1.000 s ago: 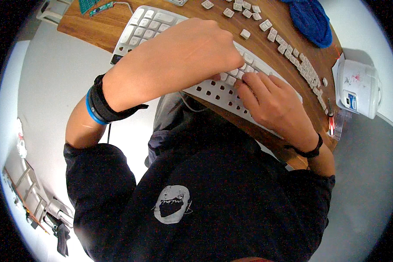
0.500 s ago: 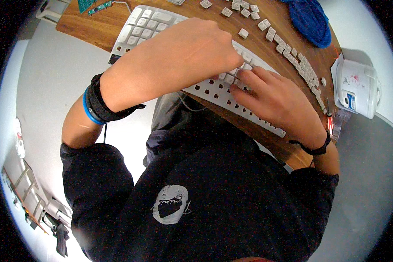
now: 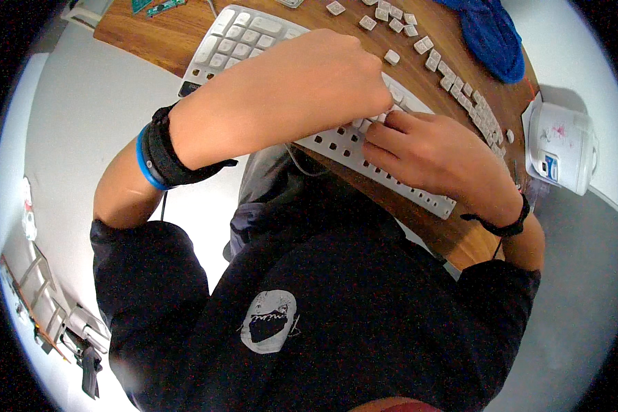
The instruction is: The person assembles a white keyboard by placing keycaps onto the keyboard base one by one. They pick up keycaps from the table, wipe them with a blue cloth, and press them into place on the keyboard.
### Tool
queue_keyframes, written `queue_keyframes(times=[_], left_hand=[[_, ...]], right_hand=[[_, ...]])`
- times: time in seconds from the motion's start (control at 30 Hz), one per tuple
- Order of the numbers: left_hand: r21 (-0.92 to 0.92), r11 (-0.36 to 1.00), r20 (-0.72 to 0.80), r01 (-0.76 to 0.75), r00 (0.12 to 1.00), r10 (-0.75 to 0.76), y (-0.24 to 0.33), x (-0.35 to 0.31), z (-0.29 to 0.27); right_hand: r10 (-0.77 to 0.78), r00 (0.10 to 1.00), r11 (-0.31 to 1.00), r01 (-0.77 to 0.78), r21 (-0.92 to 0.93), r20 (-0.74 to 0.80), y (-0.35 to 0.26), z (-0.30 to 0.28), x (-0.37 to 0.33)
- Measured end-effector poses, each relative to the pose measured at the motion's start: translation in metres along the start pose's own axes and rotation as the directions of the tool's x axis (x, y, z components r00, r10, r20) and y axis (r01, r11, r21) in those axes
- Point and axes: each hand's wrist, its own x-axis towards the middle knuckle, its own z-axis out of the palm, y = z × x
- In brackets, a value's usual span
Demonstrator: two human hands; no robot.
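Note:
A white keyboard (image 3: 254,34) lies slanted on the wooden table (image 3: 151,38); many of its keys are off, leaving rows of bare sockets (image 3: 398,182). My left hand (image 3: 323,75) reaches across the keyboard's middle, fingers curled down onto it and the fingertips hidden. My right hand (image 3: 432,158) lies on the keyboard's bare part, its fingers stretched left and meeting the left fingertips. Whether a keycap sits between the fingertips is hidden. Loose white keycaps (image 3: 460,86) lie in rows on the table beyond the hands.
A blue cloth (image 3: 491,34) lies at the table's far right. A white appliance (image 3: 563,147) stands on the floor to the right. A green circuit board (image 3: 161,7) sits at the table's far left. Metal rack parts (image 3: 41,309) lie on the floor at lower left.
My right hand has uncurled and slid left along the keyboard until its fingers meet the left hand's fingertips. The left hand has stayed over the keyboard's middle.

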Motion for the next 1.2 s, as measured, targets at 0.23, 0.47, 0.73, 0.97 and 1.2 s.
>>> queue_keyframes(times=[0.23,0.47,0.73,0.97,1.2], left_hand=[[0.007,1.000,-0.027,-0.001,1.000,0.001,0.000,-0.001,-0.001],[0.012,1.000,-0.025,-0.006,1.000,0.006,-0.001,-0.001,0.001],[0.023,0.999,0.009,0.035,0.999,-0.035,0.003,-0.001,0.001],[-0.001,1.000,-0.012,0.015,1.000,-0.015,0.002,-0.001,0.001],[0.014,1.000,-0.039,0.013,0.999,-0.013,0.005,-0.005,-0.002]], right_hand=[[-0.096,0.994,0.994,0.093,-0.055,-0.045,0.012,0.009,-0.003],[-0.244,0.962,0.964,0.227,-0.140,-0.124,0.016,0.009,-0.001],[-0.068,0.995,0.997,0.070,0.027,-0.078,0.010,0.002,-0.007],[-0.208,0.975,0.964,0.191,-0.187,-0.075,0.014,-0.003,-0.008],[0.210,0.976,0.946,-0.187,0.263,-0.062,-0.002,-0.004,-0.023]])
